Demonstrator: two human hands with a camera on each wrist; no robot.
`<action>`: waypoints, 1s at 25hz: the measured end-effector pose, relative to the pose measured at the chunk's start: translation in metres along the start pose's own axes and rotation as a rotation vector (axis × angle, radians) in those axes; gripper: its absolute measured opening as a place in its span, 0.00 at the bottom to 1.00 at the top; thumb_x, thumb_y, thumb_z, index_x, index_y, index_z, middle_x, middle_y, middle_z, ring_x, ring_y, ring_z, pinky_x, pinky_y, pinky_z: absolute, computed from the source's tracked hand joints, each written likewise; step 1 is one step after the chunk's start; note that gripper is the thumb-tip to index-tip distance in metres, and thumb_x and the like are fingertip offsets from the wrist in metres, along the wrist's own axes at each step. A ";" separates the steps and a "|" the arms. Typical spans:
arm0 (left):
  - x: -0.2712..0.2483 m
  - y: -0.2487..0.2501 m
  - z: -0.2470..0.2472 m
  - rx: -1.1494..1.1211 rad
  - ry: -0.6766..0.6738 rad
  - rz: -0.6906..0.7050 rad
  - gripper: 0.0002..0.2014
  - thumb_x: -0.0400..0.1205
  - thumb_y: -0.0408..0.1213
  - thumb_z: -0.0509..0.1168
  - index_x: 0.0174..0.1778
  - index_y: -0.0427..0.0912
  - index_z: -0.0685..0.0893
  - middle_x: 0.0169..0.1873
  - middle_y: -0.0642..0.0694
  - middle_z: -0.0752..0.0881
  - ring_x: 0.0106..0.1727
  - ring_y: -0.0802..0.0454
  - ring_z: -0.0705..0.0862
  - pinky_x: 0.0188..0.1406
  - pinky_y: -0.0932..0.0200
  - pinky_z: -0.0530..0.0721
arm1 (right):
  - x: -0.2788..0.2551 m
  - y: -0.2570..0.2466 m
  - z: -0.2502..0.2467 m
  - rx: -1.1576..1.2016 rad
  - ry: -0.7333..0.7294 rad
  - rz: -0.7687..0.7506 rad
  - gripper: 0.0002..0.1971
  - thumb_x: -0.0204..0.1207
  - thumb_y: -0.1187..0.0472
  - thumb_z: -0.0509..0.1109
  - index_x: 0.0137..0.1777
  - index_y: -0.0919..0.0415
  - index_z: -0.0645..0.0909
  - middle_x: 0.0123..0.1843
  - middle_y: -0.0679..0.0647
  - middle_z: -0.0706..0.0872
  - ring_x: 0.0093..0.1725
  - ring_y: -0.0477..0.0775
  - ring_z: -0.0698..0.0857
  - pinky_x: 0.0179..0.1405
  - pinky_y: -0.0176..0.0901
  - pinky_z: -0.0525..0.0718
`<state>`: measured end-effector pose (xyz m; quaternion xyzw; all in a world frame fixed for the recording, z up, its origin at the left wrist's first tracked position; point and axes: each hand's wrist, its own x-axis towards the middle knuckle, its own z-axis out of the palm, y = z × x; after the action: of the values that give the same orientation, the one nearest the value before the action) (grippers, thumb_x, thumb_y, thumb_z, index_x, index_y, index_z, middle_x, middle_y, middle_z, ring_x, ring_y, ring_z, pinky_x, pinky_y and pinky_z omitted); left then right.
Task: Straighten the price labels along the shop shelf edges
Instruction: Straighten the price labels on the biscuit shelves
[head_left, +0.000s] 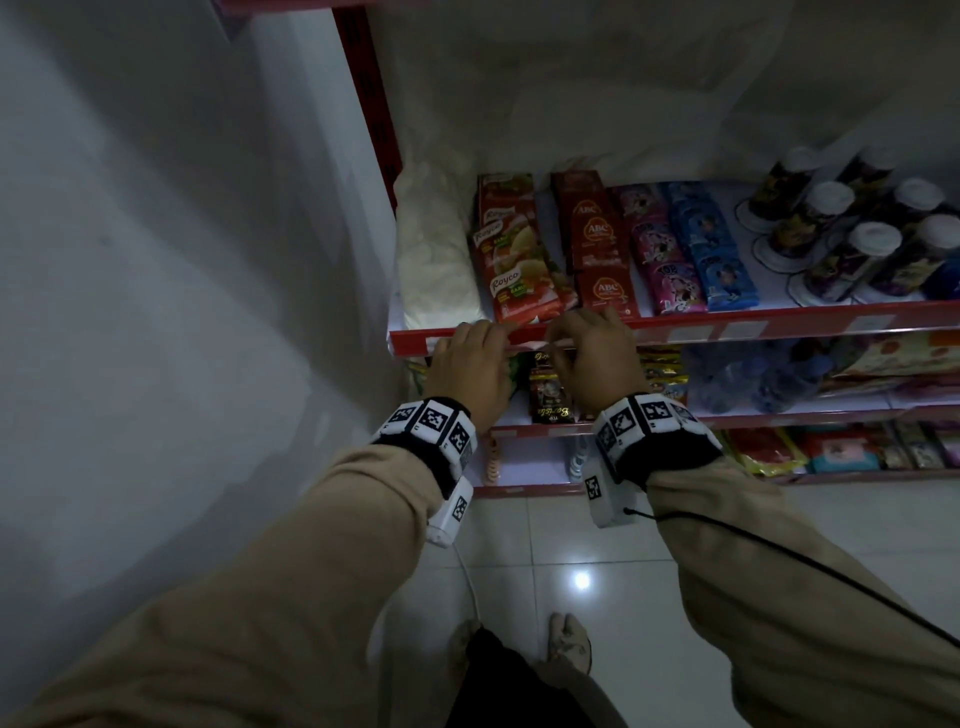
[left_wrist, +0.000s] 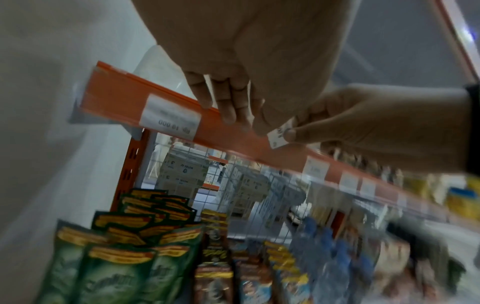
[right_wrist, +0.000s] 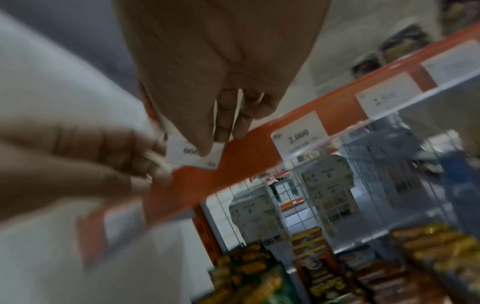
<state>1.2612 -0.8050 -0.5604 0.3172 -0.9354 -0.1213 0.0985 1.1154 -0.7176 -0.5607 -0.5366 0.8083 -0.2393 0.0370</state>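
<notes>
A small white price label (head_left: 527, 343) (left_wrist: 276, 139) (right_wrist: 182, 152) sits crooked on the red shelf rail (head_left: 727, 325) (left_wrist: 116, 98) (right_wrist: 246, 156), near its left end. My right hand (head_left: 558, 338) (left_wrist: 291, 131) (right_wrist: 207, 148) pinches the label's right part between thumb and fingers. My left hand (head_left: 498, 338) (left_wrist: 241, 119) (right_wrist: 153, 162) lies on the rail front with curled fingers, its thumb at the label's left end. Another label (left_wrist: 171, 117) reading 10 000 sits flat in the rail, left of my hands. A 2.000 label (right_wrist: 298, 135) sits to the right.
Royco packets (head_left: 511, 260), ABC sachets (head_left: 597, 244) and lidded cups (head_left: 852, 244) stand on the shelf just behind the rail. Snack packets (head_left: 550, 384) fill the shelf below. A white wall (head_left: 182, 260) closes the left side. Below lies a tiled floor (head_left: 571, 545).
</notes>
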 end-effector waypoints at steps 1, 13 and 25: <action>0.002 -0.001 -0.002 -0.064 0.007 -0.031 0.23 0.79 0.37 0.62 0.72 0.44 0.72 0.61 0.43 0.79 0.62 0.42 0.74 0.59 0.46 0.70 | 0.002 0.001 -0.002 0.145 0.051 0.033 0.05 0.75 0.64 0.70 0.50 0.58 0.83 0.50 0.55 0.87 0.54 0.59 0.81 0.49 0.48 0.78; 0.015 -0.001 -0.001 -0.260 0.082 -0.187 0.14 0.85 0.51 0.56 0.58 0.50 0.81 0.55 0.48 0.84 0.58 0.44 0.78 0.60 0.44 0.72 | 0.003 -0.023 0.002 0.977 0.083 0.353 0.18 0.71 0.74 0.74 0.60 0.68 0.76 0.49 0.66 0.87 0.47 0.58 0.88 0.46 0.41 0.88; 0.018 -0.009 0.001 -0.041 0.116 -0.056 0.09 0.83 0.48 0.59 0.55 0.54 0.81 0.50 0.55 0.84 0.55 0.50 0.79 0.53 0.51 0.60 | 0.014 0.001 -0.016 0.284 -0.009 0.089 0.07 0.77 0.63 0.70 0.53 0.56 0.85 0.48 0.55 0.89 0.46 0.54 0.86 0.41 0.38 0.77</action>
<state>1.2516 -0.8232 -0.5622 0.3475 -0.9162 -0.1245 0.1558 1.1038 -0.7243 -0.5445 -0.4905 0.7892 -0.3469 0.1270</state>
